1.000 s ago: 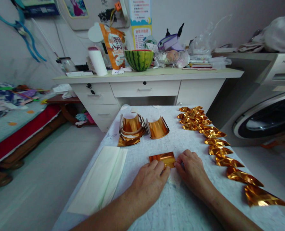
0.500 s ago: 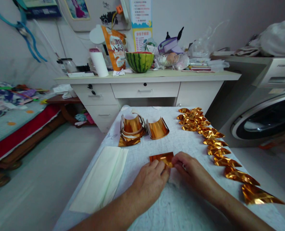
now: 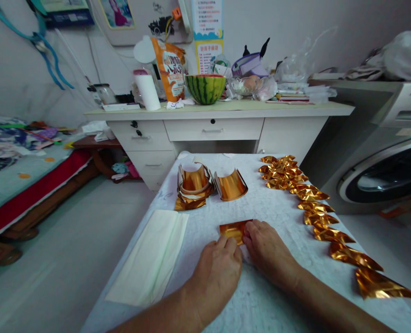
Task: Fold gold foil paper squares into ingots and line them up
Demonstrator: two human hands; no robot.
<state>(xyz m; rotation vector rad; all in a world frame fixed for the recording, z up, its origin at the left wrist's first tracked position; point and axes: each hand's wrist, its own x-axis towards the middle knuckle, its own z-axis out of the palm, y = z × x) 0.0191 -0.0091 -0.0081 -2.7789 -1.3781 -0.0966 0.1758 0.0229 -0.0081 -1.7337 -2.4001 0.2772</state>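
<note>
A small rectangle of shiny gold foil paper (image 3: 233,229) lies on the cloth-covered table under both hands. My left hand (image 3: 221,261) has its fingertips closed on the near edge of the foil. At the right end, my right hand (image 3: 264,247) pinches the same sheet with bent fingers; its thumb is partly hidden. Along the table's right side runs a row of folded gold foil pieces (image 3: 316,217) with pointed ends. Beyond the hands, two stacks of curved gold foil sheets rest, a larger stack (image 3: 193,180) and a smaller stack (image 3: 231,186).
Pale folded paper (image 3: 146,259) lies along the table's left side. Behind the table stands a white desk (image 3: 212,113) bearing a half watermelon (image 3: 205,89), an orange pouch (image 3: 170,69) and a paper roll (image 3: 147,92). A washing machine (image 3: 375,115) is at right, a bed (image 3: 35,185) at left.
My right hand has come in over the foil's right end, with its fingers more closed. My left hand has shifted slightly toward me along the near edge. The whole view has moved a little.
</note>
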